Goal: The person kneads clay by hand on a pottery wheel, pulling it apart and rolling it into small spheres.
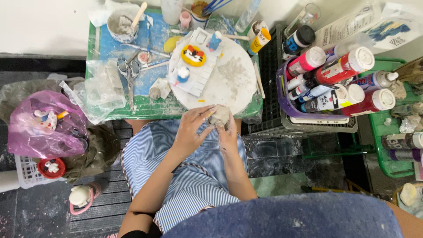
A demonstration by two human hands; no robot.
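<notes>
A lump of grey clay [220,114] is held over my lap, at the near edge of the green table [152,110]. My left hand [190,130] wraps it from the left with fingers pressing on its top. My right hand [228,132] cups it from below and the right. Just beyond it lies a round white board [238,81] smeared with clay dust. On the board rests a white ridged sheet [200,79] with an orange and yellow figure [194,56], a blue figure [214,40] and a small blue and white figure [182,74].
Scissors [130,72] and a plaster-caked bowl with a wooden stick [122,23] lie on the table's blue mat. A purple basket of paint bottles [326,77] sits on a black crate at right. A pink plastic bag [44,125] is on the floor at left. A striped apron [189,176] covers my lap.
</notes>
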